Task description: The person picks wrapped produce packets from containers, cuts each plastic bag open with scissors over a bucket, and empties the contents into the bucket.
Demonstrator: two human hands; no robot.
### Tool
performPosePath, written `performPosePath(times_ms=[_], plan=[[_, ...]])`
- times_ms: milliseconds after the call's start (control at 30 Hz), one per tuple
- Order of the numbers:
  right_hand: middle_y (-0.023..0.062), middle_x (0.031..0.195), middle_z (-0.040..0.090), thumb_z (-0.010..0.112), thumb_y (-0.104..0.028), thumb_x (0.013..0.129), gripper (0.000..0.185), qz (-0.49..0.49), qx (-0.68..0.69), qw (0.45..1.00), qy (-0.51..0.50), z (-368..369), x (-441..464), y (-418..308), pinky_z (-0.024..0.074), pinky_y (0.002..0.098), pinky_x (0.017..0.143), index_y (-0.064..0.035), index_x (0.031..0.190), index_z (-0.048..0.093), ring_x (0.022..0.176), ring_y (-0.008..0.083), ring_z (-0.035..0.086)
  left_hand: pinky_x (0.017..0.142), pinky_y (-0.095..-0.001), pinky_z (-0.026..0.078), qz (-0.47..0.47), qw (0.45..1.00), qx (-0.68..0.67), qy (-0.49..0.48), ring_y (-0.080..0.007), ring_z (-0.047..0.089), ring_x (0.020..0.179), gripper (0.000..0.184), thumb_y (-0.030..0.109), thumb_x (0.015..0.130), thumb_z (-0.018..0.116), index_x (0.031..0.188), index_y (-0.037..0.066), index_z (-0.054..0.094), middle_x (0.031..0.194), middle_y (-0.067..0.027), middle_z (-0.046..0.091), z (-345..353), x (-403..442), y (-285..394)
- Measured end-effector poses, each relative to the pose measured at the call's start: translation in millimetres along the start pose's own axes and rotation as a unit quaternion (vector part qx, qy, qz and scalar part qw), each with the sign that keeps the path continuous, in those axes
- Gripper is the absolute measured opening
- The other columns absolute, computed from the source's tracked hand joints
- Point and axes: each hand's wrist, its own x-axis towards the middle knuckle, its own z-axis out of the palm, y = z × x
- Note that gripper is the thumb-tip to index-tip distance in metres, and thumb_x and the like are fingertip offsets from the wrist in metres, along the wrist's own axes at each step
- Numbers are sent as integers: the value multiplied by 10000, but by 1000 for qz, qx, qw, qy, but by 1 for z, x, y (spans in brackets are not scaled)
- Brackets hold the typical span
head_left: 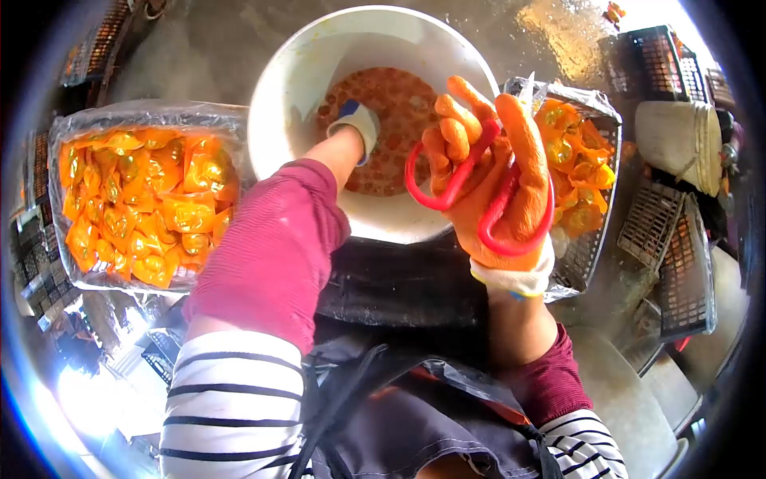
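In the head view, my left hand [358, 126], in a blue glove with a pale cuff, reaches down into a large white bucket [275, 104]. Its fingers are hidden in brownish-orange liquid [395, 152] full of small round pieces. Above the bucket's right rim is my right hand [496, 180], palm up in an orange glove. It holds red-handled scissors [453, 190], with the handle loops around its fingers and thumb. The metal blades point away, towards the top of the view.
Left of the bucket, a plastic-lined crate [68, 132] holds many orange packets [148, 207]. Another lined crate [602, 239] with similar packets [570, 152] stands at right. Dark crates [682, 267] and a pale container [678, 140] lie further right. The floor [215, 52] looks wet.
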Motion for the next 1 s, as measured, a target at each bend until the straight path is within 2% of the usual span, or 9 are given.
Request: performPosePath(times_ms=[133, 233, 300, 367, 700, 833, 867, 933, 1000], plan=[[193, 1212, 494, 554, -200, 919, 322, 15, 12, 1000, 9, -2, 5, 0, 390, 482, 989, -43, 1196, 507, 1108, 309, 515, 785, -397, 487, 10, 997, -23, 75, -258, 623, 1003, 257, 229, 874, 509, 1007, 111, 695, 1082, -73, 668, 7, 4, -23], [182, 1164, 514, 559, -212, 917, 308, 21, 23, 1000, 3, -5, 1, -1, 400, 480, 977, -44, 1172, 518, 1080, 301, 524, 777, -375, 506, -85, 919, -360, 134, -250, 654, 922, 233, 123, 886, 505, 1026, 18, 659, 1004, -124, 679, -33, -27, -51], [174, 1132, 528, 562, -220, 916, 299, 20, 27, 999, -6, -10, -2, -1, 407, 479, 970, -45, 1156, 525, 1061, 296, 530, 758, -299, 519, -78, 796, -585, 136, -185, 654, 897, 224, 82, 872, 580, 1080, 70, 662, 973, -52, 689, -49, -52, -78], [166, 1101, 542, 565, -228, 915, 291, 17, 27, 999, -16, -16, -3, -2, 413, 477, 962, -46, 1140, 532, 1042, 291, 535, 716, -293, 527, -11, 497, -815, 298, -139, 640, 773, 167, 68, 870, 591, 1010, 15, 665, 894, -46, 686, -52, -78, -95], [128, 942, 610, 580, -268, 911, 265, 22, 10, 996, -81, -49, -3, 18, 447, 471, 924, -49, 1060, 568, 948, 265, 565, 691, -314, 522, 47, 761, -412, 500, -180, 633, 771, 184, 122, 852, 590, 998, 21, 638, 876, -82, 655, -210, -160, -23], [156, 1035, 634, 548, -261, 927, 335, -4, 23, 999, -42, -32, -9, 7, 448, 411, 904, 4, 1132, 557, 966, 264, 592, 683, -308, 516, 66, 523, -432, 732, -182, 629, 759, 195, 136, 847, 574, 1000, 27, 624, 861, -80, 642, -195, -157, -47], [156, 1048, 626, 551, -273, 931, 354, -14, 13, 1000, -1, -27, -11, 3, 445, 387, 890, 17, 1133, 541, 966, 252, 584, 680, -307, 515, 34, 477, -507, 717, -182, 627, 756, 198, 140, 846, 571, 1001, 28, 621, 857, -79, 638, -184, -167, -53], [183, 1127, 636, 538, -237, 924, 382, -11, 25, 999, 34, -21, -12, -2, 448, 383, 909, 63, 1160, 552, 969, 277, 611, 729, -272, 509, -189, 408, -827, 337, -128, 629, 805, 202, 215, 878, 626, 1001, 57, 654, 907, -59, 670, -167, -204, -63], [187, 1132, 626, 542, -230, 923, 396, 12, 35, 999, 24, -25, -8, -4, 442, 384, 909, 68, 1183, 528, 966, 278, 609, 664, -285, 512, -54, 549, -779, 298, -141, 633, 754, 258, 274, 879, 616, 1005, 52, 656, 850, -76, 678, -89, -125, -82]])
